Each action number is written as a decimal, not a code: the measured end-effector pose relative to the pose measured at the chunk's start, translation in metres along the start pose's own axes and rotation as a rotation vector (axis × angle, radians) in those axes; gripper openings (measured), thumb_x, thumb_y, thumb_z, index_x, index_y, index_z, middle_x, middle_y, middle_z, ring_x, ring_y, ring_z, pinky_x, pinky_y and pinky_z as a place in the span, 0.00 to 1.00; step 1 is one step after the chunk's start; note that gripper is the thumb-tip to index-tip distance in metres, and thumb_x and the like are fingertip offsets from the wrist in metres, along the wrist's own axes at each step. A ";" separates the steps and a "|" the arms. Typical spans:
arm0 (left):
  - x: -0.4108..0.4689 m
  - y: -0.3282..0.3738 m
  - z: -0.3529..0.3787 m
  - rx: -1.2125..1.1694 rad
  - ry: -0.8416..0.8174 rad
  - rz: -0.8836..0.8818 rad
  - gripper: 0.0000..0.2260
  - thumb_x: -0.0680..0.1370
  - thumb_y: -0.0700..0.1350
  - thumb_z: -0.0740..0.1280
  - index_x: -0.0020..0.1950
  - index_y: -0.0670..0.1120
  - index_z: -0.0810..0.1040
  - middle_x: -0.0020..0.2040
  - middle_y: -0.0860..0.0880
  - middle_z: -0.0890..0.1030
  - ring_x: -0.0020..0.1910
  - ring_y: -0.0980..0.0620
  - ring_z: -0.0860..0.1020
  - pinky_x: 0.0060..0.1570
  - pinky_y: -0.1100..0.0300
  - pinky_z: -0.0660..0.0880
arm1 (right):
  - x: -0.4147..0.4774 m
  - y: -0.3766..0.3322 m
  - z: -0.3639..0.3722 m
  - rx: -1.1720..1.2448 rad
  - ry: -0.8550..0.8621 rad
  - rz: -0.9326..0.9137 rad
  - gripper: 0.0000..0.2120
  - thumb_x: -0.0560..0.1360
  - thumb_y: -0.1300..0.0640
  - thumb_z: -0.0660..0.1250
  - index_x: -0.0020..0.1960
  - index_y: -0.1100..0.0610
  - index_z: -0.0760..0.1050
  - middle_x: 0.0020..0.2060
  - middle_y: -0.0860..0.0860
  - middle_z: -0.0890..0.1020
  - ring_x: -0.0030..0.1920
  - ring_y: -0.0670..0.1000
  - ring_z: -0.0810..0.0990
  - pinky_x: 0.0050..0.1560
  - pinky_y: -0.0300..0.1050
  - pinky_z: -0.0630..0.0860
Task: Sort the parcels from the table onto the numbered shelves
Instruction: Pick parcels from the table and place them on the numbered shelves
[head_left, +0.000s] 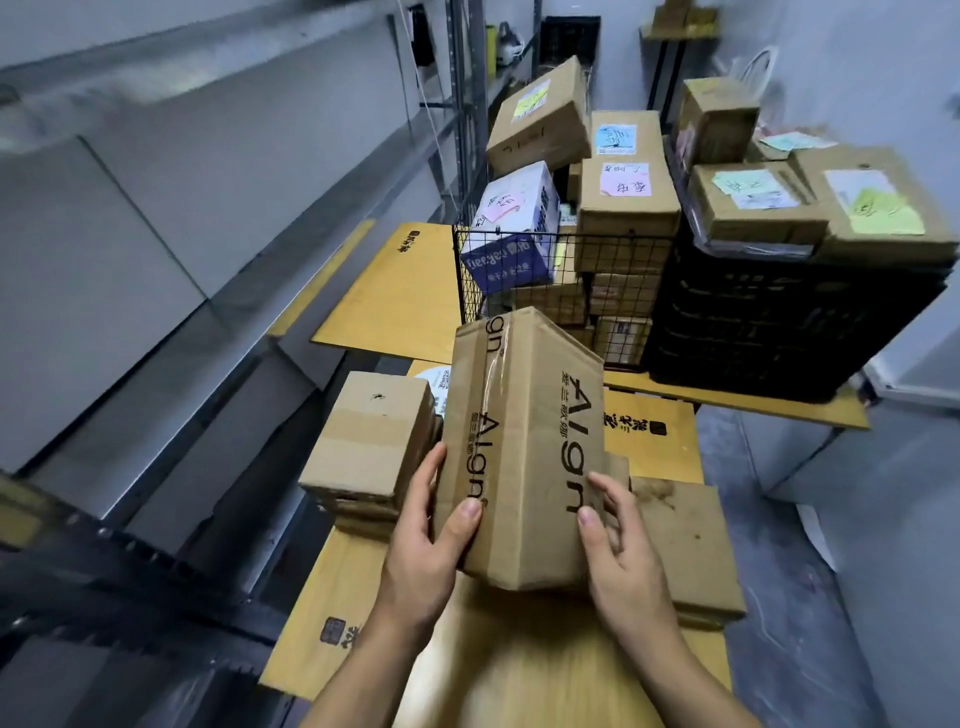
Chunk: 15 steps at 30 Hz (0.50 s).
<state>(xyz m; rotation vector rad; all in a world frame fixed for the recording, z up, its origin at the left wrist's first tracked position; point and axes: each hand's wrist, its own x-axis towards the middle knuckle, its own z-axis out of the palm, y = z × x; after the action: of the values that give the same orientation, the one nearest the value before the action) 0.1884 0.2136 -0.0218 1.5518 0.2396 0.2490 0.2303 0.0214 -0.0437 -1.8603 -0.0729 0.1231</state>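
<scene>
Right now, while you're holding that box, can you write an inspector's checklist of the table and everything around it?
Surface: yellow-brown table with printed marks.
Job's things: Algn box held on end; small taped box to its left; flat brown box to its right.
Clutter: wire basket full of boxes; black crate with note-covered boxes on top.
Grippers: left hand and right hand each grip a lower side of the Algn box.
Cables: thin pale cord by the shelf post, perhaps; too small to tell.
Surroundings: grey metal shelves on the left; grey floor on the right.
</scene>
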 end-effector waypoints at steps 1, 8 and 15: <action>-0.004 0.001 0.001 -0.001 0.021 0.014 0.29 0.69 0.59 0.71 0.69 0.66 0.67 0.65 0.59 0.77 0.65 0.55 0.76 0.63 0.53 0.74 | -0.001 -0.002 -0.003 -0.048 -0.013 -0.020 0.14 0.77 0.37 0.58 0.62 0.26 0.66 0.61 0.37 0.73 0.63 0.44 0.74 0.65 0.56 0.75; -0.040 0.008 0.015 0.227 0.174 0.067 0.30 0.71 0.63 0.68 0.71 0.70 0.62 0.66 0.59 0.75 0.64 0.59 0.75 0.62 0.49 0.76 | -0.012 -0.031 -0.007 0.070 -0.234 -0.082 0.31 0.68 0.22 0.60 0.69 0.27 0.63 0.67 0.40 0.73 0.68 0.44 0.73 0.66 0.58 0.75; -0.072 0.018 0.026 0.336 0.239 0.147 0.27 0.75 0.60 0.65 0.73 0.68 0.61 0.68 0.59 0.73 0.65 0.59 0.74 0.61 0.58 0.75 | -0.026 -0.031 -0.005 0.224 -0.204 -0.117 0.32 0.69 0.36 0.69 0.71 0.37 0.64 0.64 0.44 0.79 0.63 0.45 0.79 0.65 0.57 0.76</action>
<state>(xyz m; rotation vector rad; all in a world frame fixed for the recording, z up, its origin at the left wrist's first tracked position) 0.1275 0.1667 -0.0042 1.8763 0.3695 0.5331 0.2057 0.0227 -0.0111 -1.6114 -0.2971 0.2302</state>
